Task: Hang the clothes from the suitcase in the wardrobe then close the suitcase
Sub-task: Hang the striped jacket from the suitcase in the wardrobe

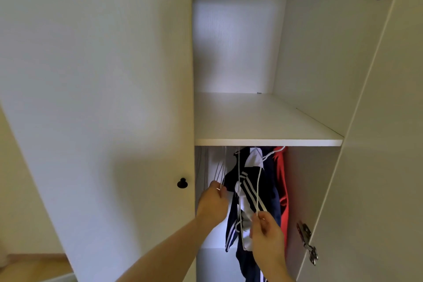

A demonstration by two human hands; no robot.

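The left hand (212,199) gripped thin white wire hangers (220,173); the right hand (266,229) pinched another, seemingly carrying the navy white-striped jacket (249,181) inside the white wardrobe (267,142); free one hanger slowly

Soft, dim daylight; wide-angle bending at edges, slight blur throughout.

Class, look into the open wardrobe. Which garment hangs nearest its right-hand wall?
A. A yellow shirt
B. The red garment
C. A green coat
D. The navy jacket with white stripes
B: the red garment hangs against the wardrobe's right wall, while the navy jacket with white stripes hangs to its left, under the shelf.
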